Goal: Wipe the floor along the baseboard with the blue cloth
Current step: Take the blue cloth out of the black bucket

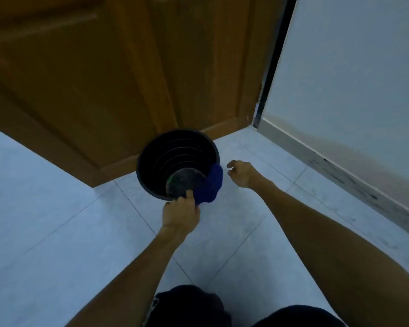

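A dark blue cloth [210, 185] hangs over the right rim of a black bucket [151, 161] that stands on the tiled floor by a wooden door. My left hand [181, 214] grips the bucket's near rim, thumb inside, right beside the cloth's lower end. My right hand [241, 173] hovers just right of the cloth with curled, parted fingers and holds nothing. The baseboard [335, 171] runs along the right wall, pale with dark smudges, from the door corner towards me.
A wooden door [104, 79] fills the back. A white wall [352, 79] stands at the right above the baseboard. Pale floor tiles [45, 220] spread left and in front. My knees in dark cloth [198, 308] show at the bottom.
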Motion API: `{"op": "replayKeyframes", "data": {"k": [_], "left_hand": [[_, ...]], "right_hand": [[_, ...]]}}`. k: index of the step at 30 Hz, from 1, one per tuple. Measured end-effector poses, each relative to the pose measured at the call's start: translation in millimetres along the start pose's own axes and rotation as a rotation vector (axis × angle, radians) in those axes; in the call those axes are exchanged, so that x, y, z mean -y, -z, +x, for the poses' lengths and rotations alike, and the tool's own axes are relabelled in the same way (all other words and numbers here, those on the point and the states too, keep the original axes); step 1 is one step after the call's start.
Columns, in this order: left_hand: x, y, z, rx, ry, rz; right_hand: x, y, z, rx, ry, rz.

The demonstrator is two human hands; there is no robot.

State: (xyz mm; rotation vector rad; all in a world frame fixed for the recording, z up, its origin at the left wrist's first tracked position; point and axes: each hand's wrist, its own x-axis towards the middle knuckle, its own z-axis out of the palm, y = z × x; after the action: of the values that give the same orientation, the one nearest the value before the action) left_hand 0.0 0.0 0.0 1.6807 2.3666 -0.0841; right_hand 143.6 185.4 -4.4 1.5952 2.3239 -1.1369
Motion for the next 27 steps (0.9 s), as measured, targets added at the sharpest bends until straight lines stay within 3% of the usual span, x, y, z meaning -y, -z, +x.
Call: {"op": "replayKeyframes", "data": {"k": [4,10,15,21,27], "left_hand": [[5.9,-30.0,7.4,-0.090,0.092,-0.129],[1.8,-45.7,15.6,-0.214,0.372,-0.549],[1.5,-45.9,12.2,-0.278,0.450,-0.698],[9.2,-45.8,11.8,-0.355,0.397,-0.733],[14.4,-23.6,-2.5,-0.443,0.345,-0.839]], "right_hand": [[-2.2,-25.9,22.6,0.007,0.053,0.039],[-7.3,-40.7,43.7,-0.032,0.032,0.104],[-3.1,-36.3,44.5,-0.075,0.000,0.062],[14.3,-27.6,35.3,-0.132,-0.004,-0.046],[36.0,-3.2,3.4,-0.231,0.032,0.104]]}}
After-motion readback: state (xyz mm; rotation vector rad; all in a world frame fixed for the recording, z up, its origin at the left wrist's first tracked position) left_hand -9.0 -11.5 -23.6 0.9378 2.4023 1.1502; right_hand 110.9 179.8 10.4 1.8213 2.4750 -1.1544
